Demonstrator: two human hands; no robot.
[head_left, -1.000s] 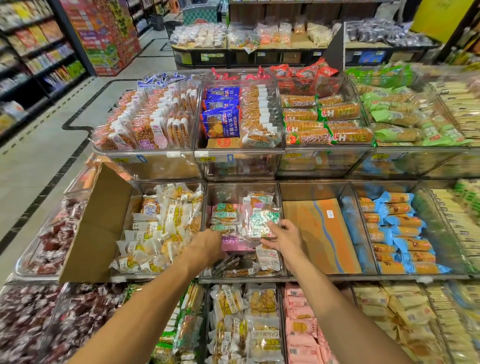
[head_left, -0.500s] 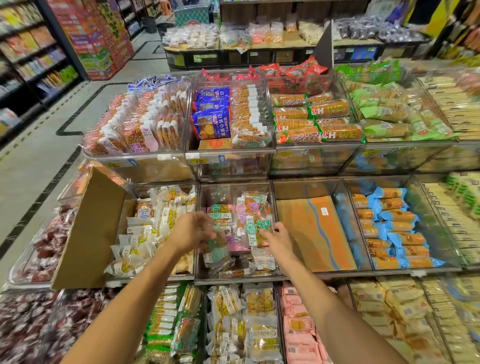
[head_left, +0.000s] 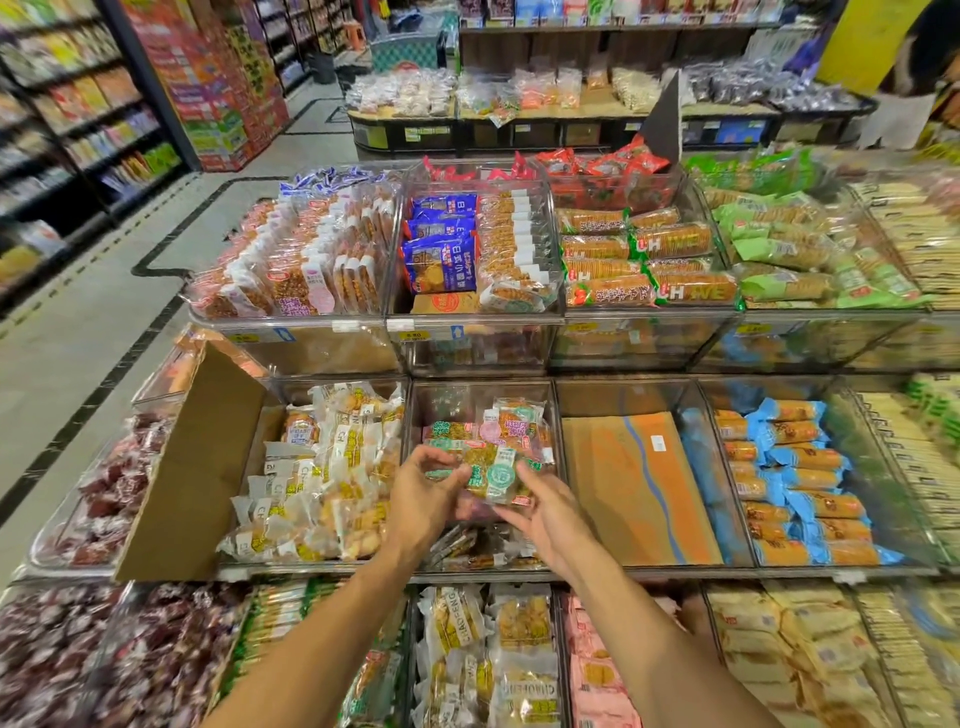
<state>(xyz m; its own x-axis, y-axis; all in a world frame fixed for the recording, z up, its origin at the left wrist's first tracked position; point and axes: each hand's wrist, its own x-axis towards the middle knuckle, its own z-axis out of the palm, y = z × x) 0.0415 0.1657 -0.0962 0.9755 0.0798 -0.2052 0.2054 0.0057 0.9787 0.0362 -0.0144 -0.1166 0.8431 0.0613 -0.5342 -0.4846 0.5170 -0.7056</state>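
A tiered display of clear plastic bins (head_left: 644, 332) fills the view. In its middle tier a central clear bin (head_left: 483, 389) sits just left of one holding a flat orange cardboard sheet (head_left: 639, 488). Over that central bin the left hand (head_left: 415, 499) and right hand (head_left: 550, 514) are close together, each pinching one side of a clear-wrapped snack packet with a round green label (head_left: 493, 475), held just above the other packets.

L hand (head_left: 421, 499) + R hand (head_left: 550, 512) lifted pkt (head_left: 491, 475).
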